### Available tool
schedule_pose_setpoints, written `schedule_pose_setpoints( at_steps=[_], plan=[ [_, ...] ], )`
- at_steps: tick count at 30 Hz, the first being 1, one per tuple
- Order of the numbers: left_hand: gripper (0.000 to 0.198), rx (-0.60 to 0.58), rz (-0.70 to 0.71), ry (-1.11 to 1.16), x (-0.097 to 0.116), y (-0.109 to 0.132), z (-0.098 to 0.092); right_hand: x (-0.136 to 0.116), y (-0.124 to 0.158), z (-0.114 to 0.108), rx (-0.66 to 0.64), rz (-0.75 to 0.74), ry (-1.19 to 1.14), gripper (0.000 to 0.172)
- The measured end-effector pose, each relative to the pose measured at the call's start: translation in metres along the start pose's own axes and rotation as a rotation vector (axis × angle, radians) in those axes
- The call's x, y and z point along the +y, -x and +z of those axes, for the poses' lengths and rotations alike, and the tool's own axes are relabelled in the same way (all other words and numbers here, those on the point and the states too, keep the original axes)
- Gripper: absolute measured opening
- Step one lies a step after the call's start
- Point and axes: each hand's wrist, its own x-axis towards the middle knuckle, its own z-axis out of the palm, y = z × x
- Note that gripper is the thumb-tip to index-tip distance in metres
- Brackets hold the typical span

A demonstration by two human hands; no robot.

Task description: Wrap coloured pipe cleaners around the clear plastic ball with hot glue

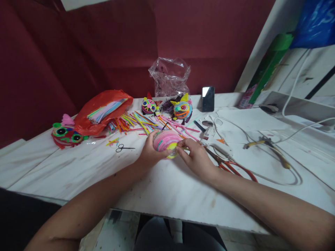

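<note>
Beyond the striped ball (pixel 165 140), a blue bag (pixel 316 26) shows "S".

Three decorated heads (pixel 183 109), one striped ball (pixel 165 139), two scissors (pixel 220 161), one phone (pixel 208 100)

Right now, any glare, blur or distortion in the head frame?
Head view: bright reflection on the phone, highlights on the clear bag; head view: wide-angle stretch toward the edges; head view: fine detail soft where the right hand meets the pink-and-yellow ball.

L hand (pixel 151 150) grips ball (pixel 166 140) (pink w/ yel.), R hand (pixel 195 156) touching.
</note>
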Motion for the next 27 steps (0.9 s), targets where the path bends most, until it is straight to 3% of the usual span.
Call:
schedule_pose_setpoints(
  at_steps=[14, 21, 27],
  plan=[
    [0.086, 0.052, -0.057, 0.028, 0.0034, -0.0007, 0.0015, -0.0029, 0.0039, 0.0035, 0.004, -0.040, -0.025, 0.007],
    [0.081, 0.053, -0.112, 0.081, 0.0069, 0.0009, 0.0016, -0.0060, 0.0029, -0.0001, -0.044, -0.179, 0.050, 0.014],
    [0.080, 0.026, -0.134, 0.150, 0.0027, 0.0008, 0.0019, -0.0053, 0.0017, -0.0011, -0.069, -0.180, 0.099, 0.016]
  ],
)
